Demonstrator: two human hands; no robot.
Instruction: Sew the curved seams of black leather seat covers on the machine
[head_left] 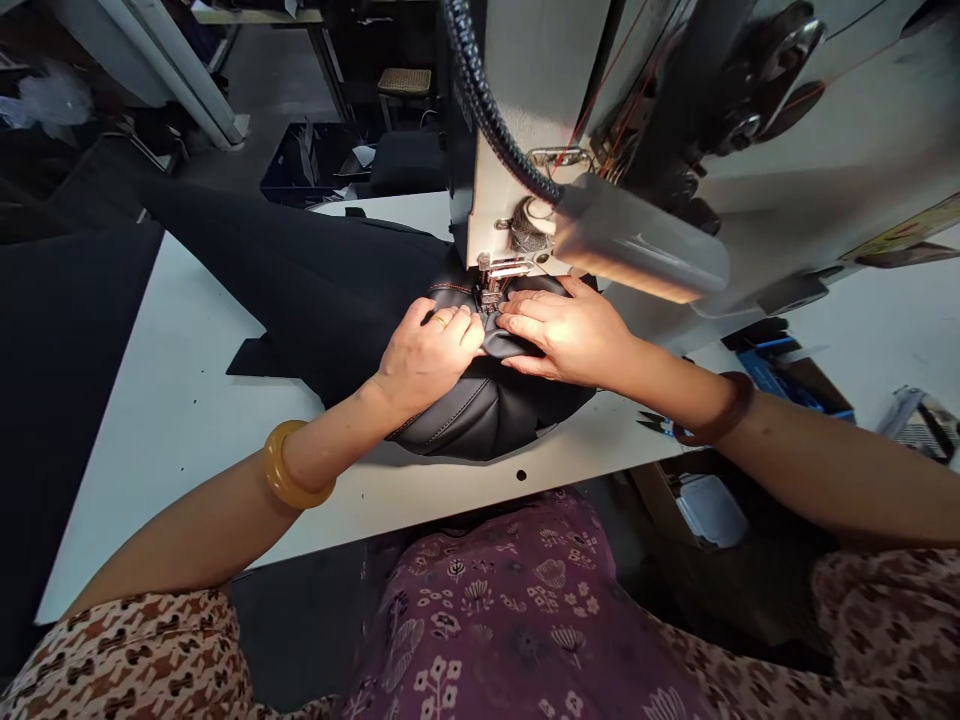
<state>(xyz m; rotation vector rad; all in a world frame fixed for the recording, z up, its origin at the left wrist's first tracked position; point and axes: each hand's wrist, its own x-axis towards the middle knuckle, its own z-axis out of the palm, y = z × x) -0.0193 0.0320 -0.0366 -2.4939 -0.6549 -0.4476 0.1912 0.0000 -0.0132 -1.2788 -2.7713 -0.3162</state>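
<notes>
A black leather cover (465, 425) with curved stitched seams lies bunched under the presser foot (491, 290) of a sewing machine (517, 110). Red stitching shows on it just left of the foot. My left hand (435, 345) has its fingers curled over a fold of the leather, close to the foot; the fingertips are partly hidden. On the other side, my right hand (566, 330) lies on the leather with fingers stretched toward the foot and the thumb apart. A lit lamp (637, 240) hangs over it. The needle tip is too small to make out.
Black fabric (337, 270) spreads left over the white table (150, 400). Small snips (652, 424) lie by my right forearm, near a blue box (795, 375). Behind the table stand a dark blue bin (281, 170) and a stool (405, 82). An open carton (664, 510) sits below the edge.
</notes>
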